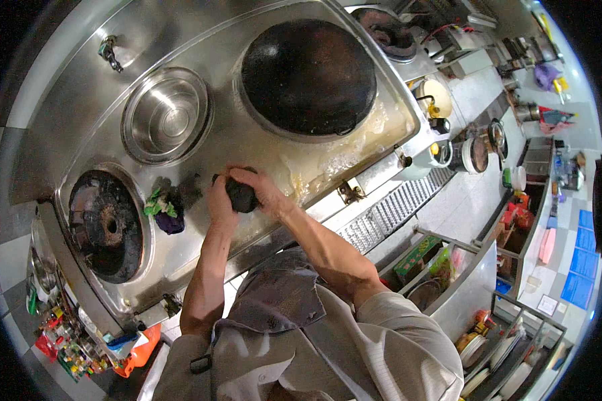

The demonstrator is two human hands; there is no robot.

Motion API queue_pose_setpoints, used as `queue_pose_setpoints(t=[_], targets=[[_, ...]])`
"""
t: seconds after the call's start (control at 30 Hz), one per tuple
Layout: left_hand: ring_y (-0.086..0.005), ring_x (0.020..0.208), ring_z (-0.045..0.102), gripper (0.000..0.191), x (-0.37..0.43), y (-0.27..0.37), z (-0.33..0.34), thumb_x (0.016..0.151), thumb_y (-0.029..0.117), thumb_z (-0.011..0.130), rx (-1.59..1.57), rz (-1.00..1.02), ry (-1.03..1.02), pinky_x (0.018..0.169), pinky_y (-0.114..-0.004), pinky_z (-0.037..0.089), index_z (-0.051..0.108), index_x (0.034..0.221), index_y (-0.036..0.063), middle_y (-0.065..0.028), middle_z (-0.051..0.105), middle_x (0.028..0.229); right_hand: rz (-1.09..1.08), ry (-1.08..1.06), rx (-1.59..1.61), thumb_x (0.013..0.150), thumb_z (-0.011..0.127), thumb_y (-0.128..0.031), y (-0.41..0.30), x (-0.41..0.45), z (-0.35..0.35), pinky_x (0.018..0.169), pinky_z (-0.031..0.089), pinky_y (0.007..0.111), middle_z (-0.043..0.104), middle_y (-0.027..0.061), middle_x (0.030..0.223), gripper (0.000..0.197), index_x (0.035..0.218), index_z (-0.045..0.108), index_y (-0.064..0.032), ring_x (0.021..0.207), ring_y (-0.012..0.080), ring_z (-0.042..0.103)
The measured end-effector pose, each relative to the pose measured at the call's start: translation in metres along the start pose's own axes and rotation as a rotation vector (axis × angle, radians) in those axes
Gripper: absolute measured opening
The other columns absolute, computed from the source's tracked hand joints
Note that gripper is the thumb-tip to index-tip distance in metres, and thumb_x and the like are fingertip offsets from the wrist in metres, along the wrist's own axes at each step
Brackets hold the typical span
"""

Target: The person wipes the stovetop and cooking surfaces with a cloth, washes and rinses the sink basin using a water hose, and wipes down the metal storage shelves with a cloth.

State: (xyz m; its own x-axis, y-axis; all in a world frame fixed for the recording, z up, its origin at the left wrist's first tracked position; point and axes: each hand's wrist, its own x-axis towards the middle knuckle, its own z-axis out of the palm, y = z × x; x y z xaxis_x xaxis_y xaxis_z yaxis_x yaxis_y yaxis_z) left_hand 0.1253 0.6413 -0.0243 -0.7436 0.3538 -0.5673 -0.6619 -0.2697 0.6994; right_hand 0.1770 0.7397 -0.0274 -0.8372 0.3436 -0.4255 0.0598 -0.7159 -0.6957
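Observation:
Both of my hands are wrapped around a dark, bunched-up cloth point(242, 194) above the front part of the steel cooking range point(231, 143). My left hand point(221, 201) grips its left side and my right hand point(267, 189) its right side; the palms hide part of it. To the left lie green leafy scraps point(160, 203) and a dark purple cloth-like bundle point(170, 221) on the steel. Behind my hands is a round stainless steel basin point(168, 118). A large black wok point(308, 77) sits farther back to the right. Soapy water point(341, 163) wets the surface in front of it.
A blackened burner point(105, 225) is at the left end, with a tap point(111, 52) on the back panel. Gas valves point(351, 192) line the front edge. A floor drain grate point(391, 213) runs at right, near metal shelving point(461, 280). Bottles and jars point(75, 346) crowd the lower left.

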Motion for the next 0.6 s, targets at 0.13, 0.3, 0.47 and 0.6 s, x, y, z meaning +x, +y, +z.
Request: queue_pose_setpoints(t=[0.13, 0.3, 0.47, 0.6], targets=[[-0.0182, 0.11, 0.052, 0.028, 0.0, 0.004, -0.012, 0.096, 0.029, 0.052, 0.3, 0.358, -0.25, 0.091, -0.034, 0.045, 0.052, 0.121, 0.0152, -0.0077, 0.053, 0.113, 0.001, -0.18, -0.236, 0.084, 0.068, -0.023, -0.022, -0.004, 0.007, 0.085, 0.048, 0.03, 0.066, 0.0093, 0.105, 0.04, 0.117, 0.063, -0.0003, 0.096, 0.0179, 0.06], [-0.0204, 0.111, 0.054, 0.051, -0.037, 0.048, -0.007, 0.097, 0.044, 0.048, -0.062, -0.004, -0.191, 0.095, -0.037, 0.046, 0.042, 0.137, 0.0131, -0.011, 0.053, 0.125, -0.423, -0.463, -0.778, 0.077, 0.072, -0.021, -0.064, -0.033, 0.043, 0.086, 0.05, 0.035, 0.063, 0.011, 0.108, 0.043, 0.115, 0.062, -0.0043, 0.099, 0.0214, 0.06], [-0.0223, 0.102, 0.06, 0.056, -0.069, 0.087, -0.016, 0.097, 0.049, 0.044, -0.59, -0.535, -0.703, 0.09, -0.039, 0.052, 0.048, 0.133, 0.0066, -0.0124, 0.057, 0.122, -1.297, -1.108, -1.447, 0.053, 0.078, -0.027, -0.072, -0.06, 0.061, 0.092, 0.046, 0.051, 0.058, 0.0073, 0.117, 0.057, 0.106, 0.065, -0.0108, 0.108, 0.0291, 0.053], [-0.022, 0.112, 0.057, 0.062, -0.054, 0.049, -0.033, 0.097, 0.056, 0.037, -0.266, -0.622, -0.687, 0.088, -0.037, 0.055, 0.044, 0.138, 0.0097, -0.0143, 0.052, 0.13, -1.3, -1.29, -1.408, 0.048, 0.072, -0.025, -0.048, -0.053, 0.045, 0.091, 0.045, 0.049, 0.059, 0.0021, 0.103, 0.045, 0.091, 0.067, -0.0125, 0.106, 0.0263, 0.052]])
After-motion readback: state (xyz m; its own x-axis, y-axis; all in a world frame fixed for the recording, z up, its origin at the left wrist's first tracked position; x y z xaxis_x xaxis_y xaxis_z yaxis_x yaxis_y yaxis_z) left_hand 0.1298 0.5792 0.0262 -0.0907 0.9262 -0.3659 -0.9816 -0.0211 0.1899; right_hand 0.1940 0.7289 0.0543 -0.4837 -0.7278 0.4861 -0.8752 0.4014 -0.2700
